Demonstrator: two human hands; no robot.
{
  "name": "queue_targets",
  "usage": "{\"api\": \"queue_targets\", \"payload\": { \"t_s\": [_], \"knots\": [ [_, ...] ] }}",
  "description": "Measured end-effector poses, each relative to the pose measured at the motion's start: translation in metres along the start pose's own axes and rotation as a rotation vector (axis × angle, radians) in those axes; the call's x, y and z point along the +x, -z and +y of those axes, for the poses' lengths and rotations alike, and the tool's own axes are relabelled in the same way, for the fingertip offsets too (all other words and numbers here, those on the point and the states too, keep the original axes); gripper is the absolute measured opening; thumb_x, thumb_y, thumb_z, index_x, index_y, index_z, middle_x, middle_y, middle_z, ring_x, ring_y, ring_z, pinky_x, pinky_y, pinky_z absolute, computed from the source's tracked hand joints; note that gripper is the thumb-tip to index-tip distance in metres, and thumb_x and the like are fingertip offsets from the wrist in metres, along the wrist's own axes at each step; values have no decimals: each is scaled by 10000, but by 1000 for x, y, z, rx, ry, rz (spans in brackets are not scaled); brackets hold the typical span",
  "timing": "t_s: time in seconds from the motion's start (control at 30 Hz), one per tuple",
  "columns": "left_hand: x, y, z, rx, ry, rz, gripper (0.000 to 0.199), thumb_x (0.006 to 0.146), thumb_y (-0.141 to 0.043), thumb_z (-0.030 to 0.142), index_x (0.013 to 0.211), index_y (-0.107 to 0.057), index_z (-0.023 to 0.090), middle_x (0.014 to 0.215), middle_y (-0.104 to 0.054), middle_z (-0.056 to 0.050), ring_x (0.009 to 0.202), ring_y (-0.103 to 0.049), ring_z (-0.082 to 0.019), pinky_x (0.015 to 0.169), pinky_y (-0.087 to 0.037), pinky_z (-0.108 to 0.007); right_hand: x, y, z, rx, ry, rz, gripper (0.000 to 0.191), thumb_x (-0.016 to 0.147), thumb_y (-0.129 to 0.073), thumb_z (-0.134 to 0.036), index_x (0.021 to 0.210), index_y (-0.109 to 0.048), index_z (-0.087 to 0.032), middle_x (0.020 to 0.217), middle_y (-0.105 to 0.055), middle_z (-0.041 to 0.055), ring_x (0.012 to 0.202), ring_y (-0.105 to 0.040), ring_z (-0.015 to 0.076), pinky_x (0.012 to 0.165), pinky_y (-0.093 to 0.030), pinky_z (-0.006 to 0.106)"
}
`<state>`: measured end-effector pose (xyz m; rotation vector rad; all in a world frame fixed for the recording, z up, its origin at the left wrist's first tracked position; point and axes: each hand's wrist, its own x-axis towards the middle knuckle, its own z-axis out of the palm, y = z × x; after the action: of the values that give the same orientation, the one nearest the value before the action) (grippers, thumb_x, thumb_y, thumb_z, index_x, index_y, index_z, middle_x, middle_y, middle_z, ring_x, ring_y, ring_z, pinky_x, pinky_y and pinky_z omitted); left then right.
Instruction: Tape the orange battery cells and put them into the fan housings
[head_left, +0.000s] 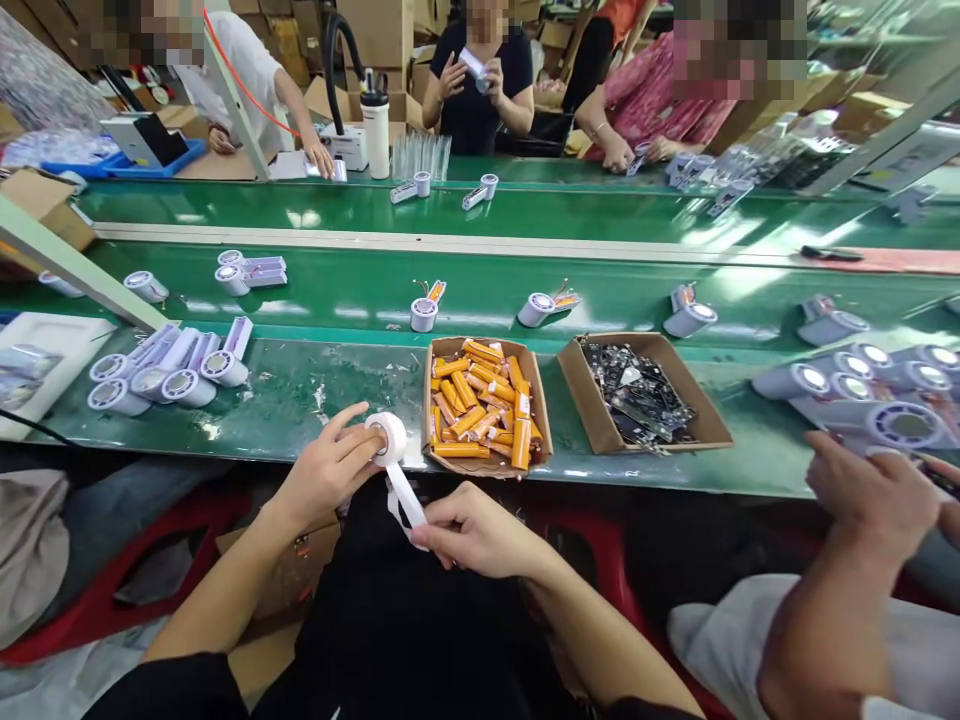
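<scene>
- White tape roll (397,436) is held in the left hand (335,463), fingers closed on it, just in front of the bench (289,395) edge.
- Tape strip (406,498) is pulled out from the roll, hanging down toward the right; its free end is pinched by the right hand (466,530), thumb against fingers. A loop is formed in the strip.
- Cardboard box (547,445) is set on the bench near both hands, filled with orange wrapped cylinders (466,392).
- Open carton (587,402) is placed to the right of it, tilted in plan; dark flat parts (637,385) are piled inside.
- White housings (180,372) are clustered at the bench's left end; more are grouped at the right, where one is touched by a co-worker's hand (874,490).
- Green belt (337,300) is seen beyond the bench, with round-headed units (424,315) spaced along it, some with orange cylinders fitted.
</scene>
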<state>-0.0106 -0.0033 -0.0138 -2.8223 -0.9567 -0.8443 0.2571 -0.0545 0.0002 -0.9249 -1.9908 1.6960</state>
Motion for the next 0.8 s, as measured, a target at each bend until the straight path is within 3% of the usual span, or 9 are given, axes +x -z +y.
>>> {"api": "queue_targets", "payload": {
  "t_s": [0.1, 0.17, 0.27, 0.37, 0.43, 0.47, 0.63, 0.7, 0.8],
  "knots": [
    [-8, -4, -1, 60, 4, 10, 237, 966, -640, 69, 1145, -739, 189, 1135, -767, -88, 1453, -524, -345, 1074, -627, -493, -11, 17, 3, -254, 18, -89, 351, 1003, -656, -474, 798, -769, -214, 620, -711, -16, 538, -647, 144, 570, -482, 249],
    [-10, -6, 2, 83, 13, 23, 294, 967, -619, 51, 1186, -744, 202, 1172, -764, -89, 1457, -517, -341, 1048, -644, -484, -10, 36, 8, -474, 13, 111, 218, 979, -704, -426, 1043, -812, -248, 811, -799, 16, 713, -737, 202, 699, -555, 299],
    [-7, -8, 9, 95, -2, 44, 342, 979, -599, 58, 1248, -733, 219, 1199, -763, -84, 1459, -510, -328, 1050, -644, -481, 4, 68, 18, -751, 31, 426, 333, 1011, -628, -286, 1325, -737, -259, 1197, -801, 91, 1082, -735, 290, 981, -566, 439],
    [1, -9, 16, 107, -54, 39, 334, 972, -608, 50, 1240, -729, 210, 1206, -763, -79, 1453, -506, -318, 1073, -629, -467, 23, 89, 32, -877, 49, 332, 359, 957, -657, -183, 1293, -757, -263, 1201, -804, 94, 1136, -693, 317, 1071, -525, 511],
    [5, -10, 18, 108, -75, 32, 328, 964, -613, 36, 1219, -730, 206, 1205, -764, -70, 1443, -511, -315, 1085, -618, -464, 32, 96, 41, -839, 73, 309, 320, 944, -667, -168, 1223, -783, -274, 1127, -818, 84, 1093, -696, 305, 1068, -526, 516],
    [6, -11, 19, 103, -76, 28, 329, 963, -612, 32, 1215, -730, 208, 1205, -765, -65, 1438, -514, -315, 1085, -615, -464, 34, 99, 44, -787, 98, 372, 301, 956, -652, -182, 1210, -784, -274, 1121, -811, 86, 1093, -696, 297, 1069, -527, 513],
    [6, -15, 20, 55, -49, -12, 331, 985, -604, 74, 1247, -727, 234, 1183, -769, -62, 1397, -557, -309, 1079, -611, -481, 25, 104, 54, -275, 144, 1012, 339, 998, -627, -445, 1254, -731, -247, 1155, -725, 82, 939, -716, 225, 878, -611, 400],
    [8, -15, 22, 42, -50, -27, 324, 985, -606, 84, 1247, -728, 231, 1172, -771, -69, 1380, -570, -312, 1079, -609, -487, 16, 98, 51, -71, 144, 1084, 389, 956, -678, -550, 1191, -729, -244, 1137, -734, 66, 871, -727, 208, 805, -629, 370],
    [12, -14, 26, 29, -65, -56, 323, 983, -606, 85, 1252, -723, 220, 1183, -771, -80, 1359, -579, -319, 1080, -609, -494, 2, 78, 39, 94, 210, 1037, 367, 900, -767, -555, 1114, -730, -259, 1154, -774, 60, 991, -767, 251, 871, -655, 405]
  ]
}}
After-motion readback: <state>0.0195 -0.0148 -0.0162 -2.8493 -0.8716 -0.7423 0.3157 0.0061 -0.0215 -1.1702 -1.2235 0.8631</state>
